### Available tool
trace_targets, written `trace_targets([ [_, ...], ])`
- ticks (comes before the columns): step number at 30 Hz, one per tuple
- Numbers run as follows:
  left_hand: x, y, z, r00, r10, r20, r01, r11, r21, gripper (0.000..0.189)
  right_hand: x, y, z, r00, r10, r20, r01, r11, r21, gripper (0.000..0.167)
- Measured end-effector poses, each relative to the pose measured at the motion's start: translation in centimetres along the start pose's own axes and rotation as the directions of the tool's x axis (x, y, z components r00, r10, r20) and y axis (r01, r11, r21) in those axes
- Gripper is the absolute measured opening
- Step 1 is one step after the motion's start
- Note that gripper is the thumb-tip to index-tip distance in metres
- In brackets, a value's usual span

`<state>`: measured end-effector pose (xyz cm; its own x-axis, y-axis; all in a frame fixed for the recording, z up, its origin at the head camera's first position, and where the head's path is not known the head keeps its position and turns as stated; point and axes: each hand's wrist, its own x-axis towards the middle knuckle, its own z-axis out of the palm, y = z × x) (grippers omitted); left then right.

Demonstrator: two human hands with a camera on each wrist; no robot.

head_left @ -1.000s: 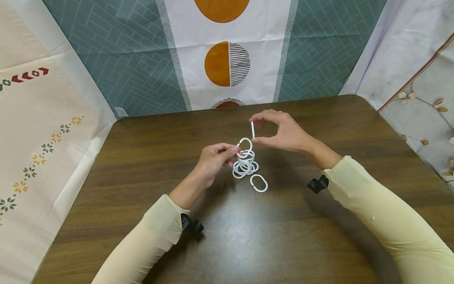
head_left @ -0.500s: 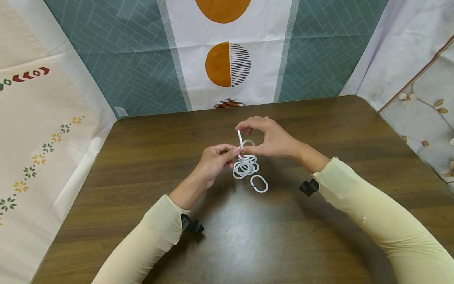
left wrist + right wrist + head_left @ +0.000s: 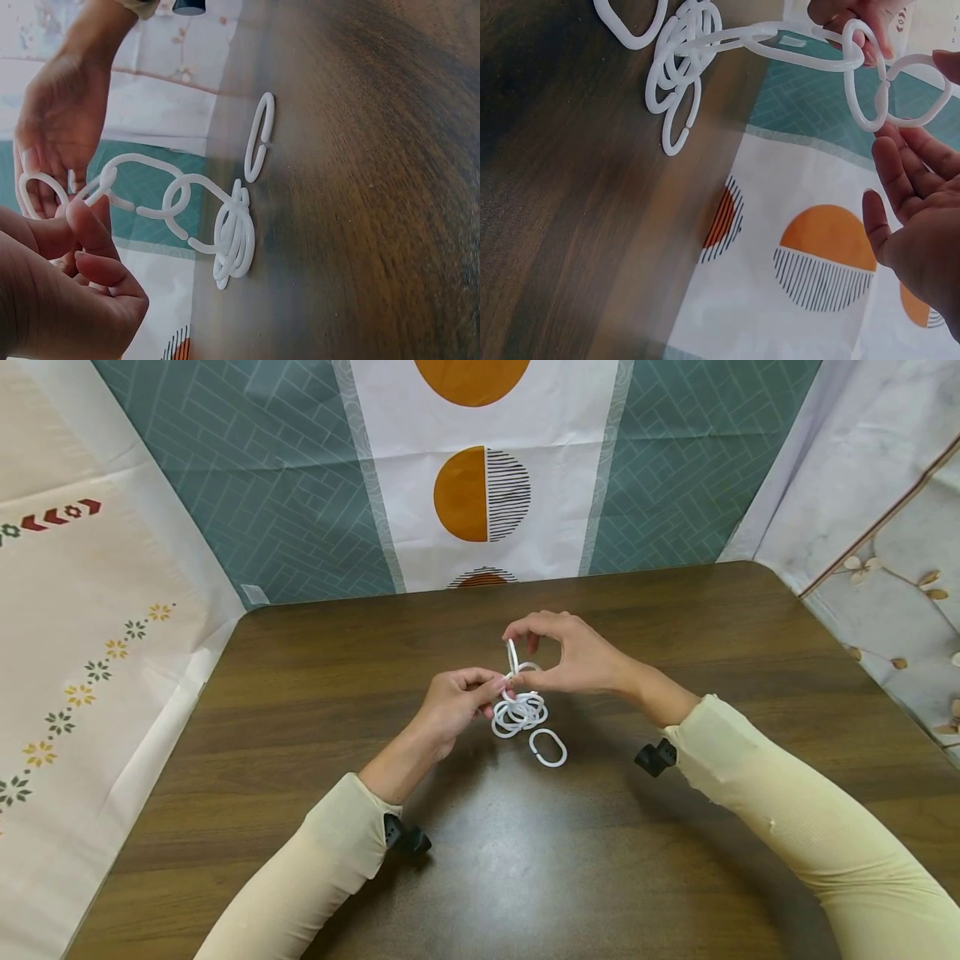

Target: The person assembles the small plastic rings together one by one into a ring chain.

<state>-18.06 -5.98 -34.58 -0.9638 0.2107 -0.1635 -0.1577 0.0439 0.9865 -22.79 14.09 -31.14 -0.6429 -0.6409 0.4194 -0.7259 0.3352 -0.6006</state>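
My left hand (image 3: 453, 706) pinches the top link (image 3: 849, 94) of a white plastic chain between thumb and fingers. From there the chain hangs down to a heap of joined oval links (image 3: 517, 717) on the table. Between thumb and fingertips, my right hand (image 3: 573, 652) holds a single white C-shaped link (image 3: 934, 114). In the right wrist view, this link meets the left hand's link beside a small gap in the plastic. My fingers partly hide the contact in the left wrist view.
One loose white link (image 3: 553, 765) lies flat on the brown wooden table (image 3: 480, 877), just in front of the heap. Patterned cloths hang behind the table and at both sides. A small black camera (image 3: 656, 757) sits at each wrist.
My right hand has moved left and slightly down, bringing its link against the one in my left hand. The left hand stays nearly still; heap and loose link lie in place.
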Motion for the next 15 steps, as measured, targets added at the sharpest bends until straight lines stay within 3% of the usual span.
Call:
trace_targets([
  [9,-0.15,0.45,-0.11,0.999,0.017,-0.047,-0.016,1.0,0.018,0.021,-0.31,0.25,0.32,0.995,0.011,0.099,-0.009,1.0,-0.025,0.039],
  [15,-0.03,0.52,-0.18,0.998,-0.027,-0.063,0.029,0.999,0.029,0.021,-0.46,0.46,0.08,0.999,-0.024,0.023,0.026,0.995,-0.094,0.041],
])
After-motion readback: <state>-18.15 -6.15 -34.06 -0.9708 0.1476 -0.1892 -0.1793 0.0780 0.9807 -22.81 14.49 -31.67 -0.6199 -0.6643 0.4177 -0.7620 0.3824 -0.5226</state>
